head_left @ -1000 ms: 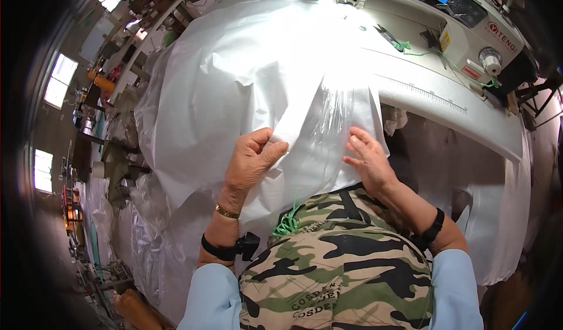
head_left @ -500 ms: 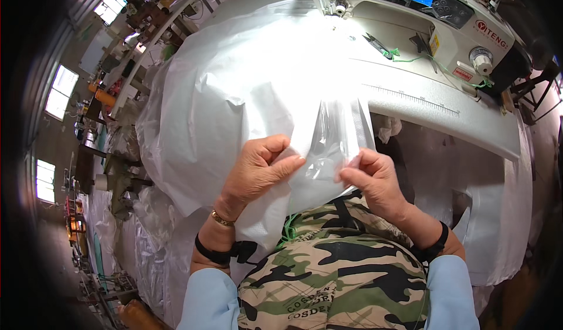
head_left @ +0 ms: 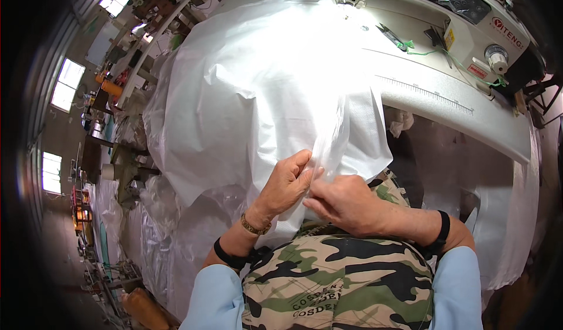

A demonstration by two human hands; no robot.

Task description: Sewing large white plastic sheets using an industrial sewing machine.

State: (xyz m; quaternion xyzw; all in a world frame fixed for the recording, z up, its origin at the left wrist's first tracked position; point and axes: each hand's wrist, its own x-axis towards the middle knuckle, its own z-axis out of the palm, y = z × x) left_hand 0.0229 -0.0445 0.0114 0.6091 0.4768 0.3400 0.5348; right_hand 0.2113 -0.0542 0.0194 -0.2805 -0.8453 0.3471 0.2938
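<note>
A large sheet of white plastic-like fabric point(head_left: 199, 124) spreads over the sewing table and hangs down toward me. Its upper part lies close to the needle area of a white sewing machine point(head_left: 463, 66). My left hand point(head_left: 285, 184) pinches the folded edge of the sheet between thumb and fingers. Right beside it, my right hand point(head_left: 347, 204) is closed on the same gathered edge, its fingertips nearly meeting the left ones. A clear, shiny strip of film point(head_left: 337, 130) runs up from my fingers along the fabric.
Small thread snips point(head_left: 392, 36) with green thread lie on the machine bed, near a dark tool point(head_left: 435, 38). A printed ruler scale point(head_left: 428, 92) runs along the table's front edge. Crumpled clear plastic point(head_left: 161, 212) piles up at the left.
My right hand has moved left and turned over, so both hands now meet at the edge. The clear film, spread between them before, is now gathered together.
</note>
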